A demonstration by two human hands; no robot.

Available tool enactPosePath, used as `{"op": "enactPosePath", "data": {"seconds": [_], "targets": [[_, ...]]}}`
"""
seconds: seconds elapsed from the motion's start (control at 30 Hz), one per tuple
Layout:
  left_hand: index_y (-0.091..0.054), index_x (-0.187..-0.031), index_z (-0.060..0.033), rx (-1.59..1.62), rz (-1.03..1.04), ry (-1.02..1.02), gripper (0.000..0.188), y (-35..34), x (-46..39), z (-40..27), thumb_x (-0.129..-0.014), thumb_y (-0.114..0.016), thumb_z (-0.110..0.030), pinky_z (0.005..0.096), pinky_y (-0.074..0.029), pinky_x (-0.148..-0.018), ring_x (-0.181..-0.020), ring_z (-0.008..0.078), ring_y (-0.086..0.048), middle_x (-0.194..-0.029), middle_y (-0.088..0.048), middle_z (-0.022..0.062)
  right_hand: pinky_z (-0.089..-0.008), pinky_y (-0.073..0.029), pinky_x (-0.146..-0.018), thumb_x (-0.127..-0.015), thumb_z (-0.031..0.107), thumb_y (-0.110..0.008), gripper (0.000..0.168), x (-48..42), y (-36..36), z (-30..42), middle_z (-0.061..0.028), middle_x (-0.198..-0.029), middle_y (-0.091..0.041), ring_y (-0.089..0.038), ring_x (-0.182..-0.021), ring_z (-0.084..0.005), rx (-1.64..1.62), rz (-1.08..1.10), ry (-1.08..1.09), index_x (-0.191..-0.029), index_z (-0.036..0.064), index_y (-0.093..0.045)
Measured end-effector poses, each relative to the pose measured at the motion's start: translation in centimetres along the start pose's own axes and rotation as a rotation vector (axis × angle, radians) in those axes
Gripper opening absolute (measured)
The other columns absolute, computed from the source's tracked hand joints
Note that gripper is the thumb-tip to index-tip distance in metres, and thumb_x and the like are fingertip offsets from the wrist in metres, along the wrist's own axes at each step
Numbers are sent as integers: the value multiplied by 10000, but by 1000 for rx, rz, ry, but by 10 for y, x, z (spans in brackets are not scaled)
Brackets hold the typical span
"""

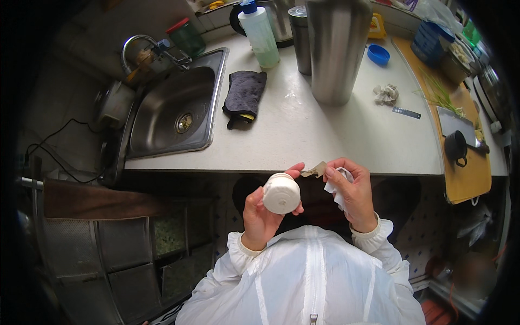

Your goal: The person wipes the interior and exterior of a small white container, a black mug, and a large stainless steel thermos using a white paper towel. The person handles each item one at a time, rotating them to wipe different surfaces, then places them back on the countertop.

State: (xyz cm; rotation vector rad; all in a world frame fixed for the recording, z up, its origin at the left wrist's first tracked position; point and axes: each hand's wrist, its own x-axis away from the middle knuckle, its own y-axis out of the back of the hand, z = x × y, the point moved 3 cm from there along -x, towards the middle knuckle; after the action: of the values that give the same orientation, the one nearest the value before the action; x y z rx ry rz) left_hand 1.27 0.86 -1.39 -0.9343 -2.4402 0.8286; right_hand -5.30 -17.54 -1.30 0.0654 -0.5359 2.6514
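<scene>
In front of the counter's edge, my left hand (262, 217) grips a round white plastic cap or small container (282, 194), its flat face towards the camera. Beside it on the right, my right hand (352, 191) pinches a thin, curled, brownish-stained piece (315, 170) between thumb and fingertips; its material is unclear. A crumpled white tissue (340, 187) is also held in that hand. The outstretched left fingertip is close to the curled piece; whether they touch cannot be told. On the counter stands a large steel tumbler (337, 53), with a blue cap (378, 55) behind it to the right.
A steel sink (174, 109) with a faucet lies left. On the white counter (284, 146) are a folded grey cloth (245, 92), a pump bottle (260, 36), crumpled tissue (386, 94) and a small metal strip (406, 113). Right, a cutting board (467, 178) bears a cleaver (457, 126) and black cup (455, 145).
</scene>
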Motion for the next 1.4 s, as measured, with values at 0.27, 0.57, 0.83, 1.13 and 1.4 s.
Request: {"op": "enactPosePath", "data": {"seconds": [0.27,0.57,0.83,1.13,1.4], "targets": [[-460,-1438,87,-158,35,22,945,-6,7,-3,-832,-549,-633,336,-578,-727,-846,233,-713,-1524,-441,182,-195,-425,-614,-950,166,-716,178,-2,-1,1,-10,-810,-679,-554,-683,-44,9,9,-19,-979,-10,-713],[-482,-1442,45,-56,-264,-94,858,64,95,-35,-899,-492,-619,305,-568,-723,-870,219,-713,-1384,-591,152,-203,-461,-728,-979,143,-657,243,-16,-43,4,-39,-873,-690,-608,-796,-70,257,141,29,-1148,-19,-720],[-572,-1306,1,102,-1039,-523,555,173,388,-63,-986,-481,-443,287,-562,-644,-793,254,-686,-1321,-641,194,-225,-356,-653,-998,185,-641,200,-23,-72,-28,17,-783,-552,-463,-717,-63,290,411,102,-853,50,-615],[-636,-1228,-100,202,-1695,-515,482,203,698,57,-967,-544,-494,330,-528,-596,-777,295,-697,-1043,-720,114,-181,-298,-525,-1012,293,-637,214,-23,-85,-39,34,-799,-549,-463,-683,-31,296,477,25,-922,99,-631],[-667,-1213,-93,304,-1820,-429,508,207,751,103,-954,-547,-513,322,-551,-610,-821,307,-714,-1050,-731,114,-181,-298,-528,-1008,306,-645,227,-17,-92,-46,28,-816,-579,-466,-685,-24,338,507,47,-930,93,-635]]}}
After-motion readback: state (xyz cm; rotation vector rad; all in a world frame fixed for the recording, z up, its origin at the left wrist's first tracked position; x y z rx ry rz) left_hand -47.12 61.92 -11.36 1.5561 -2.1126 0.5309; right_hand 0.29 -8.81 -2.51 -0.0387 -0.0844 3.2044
